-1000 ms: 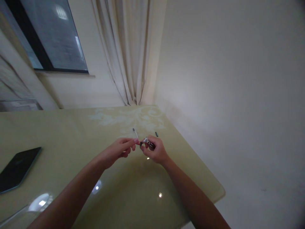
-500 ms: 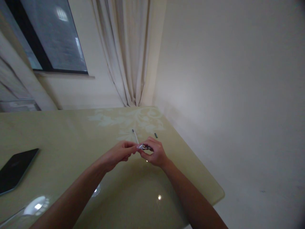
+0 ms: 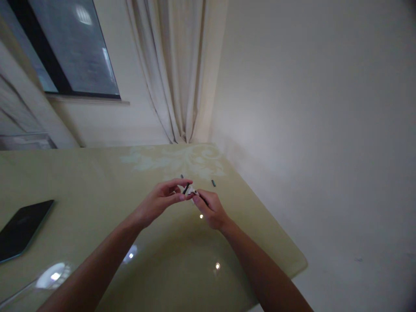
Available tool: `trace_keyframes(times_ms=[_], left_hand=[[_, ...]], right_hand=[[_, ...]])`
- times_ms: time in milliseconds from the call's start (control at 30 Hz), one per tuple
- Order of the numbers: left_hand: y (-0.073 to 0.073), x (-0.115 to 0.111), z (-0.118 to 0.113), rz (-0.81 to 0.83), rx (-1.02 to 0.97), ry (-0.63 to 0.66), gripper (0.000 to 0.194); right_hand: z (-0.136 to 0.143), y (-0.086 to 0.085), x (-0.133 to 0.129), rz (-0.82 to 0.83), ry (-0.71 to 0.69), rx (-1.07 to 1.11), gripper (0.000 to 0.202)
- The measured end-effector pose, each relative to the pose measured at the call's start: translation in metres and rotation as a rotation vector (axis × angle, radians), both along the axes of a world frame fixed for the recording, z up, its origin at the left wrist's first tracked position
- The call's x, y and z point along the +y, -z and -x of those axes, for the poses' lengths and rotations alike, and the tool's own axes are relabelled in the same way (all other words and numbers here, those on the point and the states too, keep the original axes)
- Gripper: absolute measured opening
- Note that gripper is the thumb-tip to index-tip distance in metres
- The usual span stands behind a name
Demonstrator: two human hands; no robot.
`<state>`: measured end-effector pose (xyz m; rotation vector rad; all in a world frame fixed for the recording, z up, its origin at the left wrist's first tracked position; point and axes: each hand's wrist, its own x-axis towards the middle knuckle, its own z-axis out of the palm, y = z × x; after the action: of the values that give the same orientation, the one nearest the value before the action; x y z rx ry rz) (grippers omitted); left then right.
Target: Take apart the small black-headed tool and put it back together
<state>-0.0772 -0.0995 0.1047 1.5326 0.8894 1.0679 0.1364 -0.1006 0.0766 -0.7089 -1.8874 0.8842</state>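
Over the glossy table, my left hand (image 3: 165,197) pinches a small black bar (image 3: 186,188) between thumb and fingertips. Close against that bar is a small shiny silver-white piece (image 3: 191,190), whose kind I cannot make out. My right hand (image 3: 212,209) is closed around the piece, and a dark part of it (image 3: 203,200) shows along the fingers. Behind my left fingertips the grey tip (image 3: 182,176) of a slim white stick on the table peeks out; the rest is hidden. Another short black piece (image 3: 213,183) lies just beyond my right hand.
A dark tablet (image 3: 24,227) lies on the table (image 3: 156,268) at left. The table's right edge runs beside a plain wall (image 3: 308,130). Curtains (image 3: 175,73) and a window (image 3: 74,47) are behind. Light reflections spot the tabletop.
My left hand has risen slightly and its fingers have spread around the black bar, which now shows. The silver-white piece has turned and shifted slightly. The white stick is now mostly covered.
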Motion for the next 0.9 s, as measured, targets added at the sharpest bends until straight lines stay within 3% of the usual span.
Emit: trace_keyframes(times_ms=[533, 900], left_hand=[[0.0003, -0.0009, -0.0016, 0.008, -0.025, 0.031, 0.048], [0.0001, 0.0004, -0.0011, -0.113, 0.013, -0.027, 0.042]], right_hand=[[0.0001, -0.0001, -0.0007, -0.032, -0.018, -0.011, 0.032], [0.0013, 0.0018, -0.0001, -0.064, -0.018, -0.060, 0.034]])
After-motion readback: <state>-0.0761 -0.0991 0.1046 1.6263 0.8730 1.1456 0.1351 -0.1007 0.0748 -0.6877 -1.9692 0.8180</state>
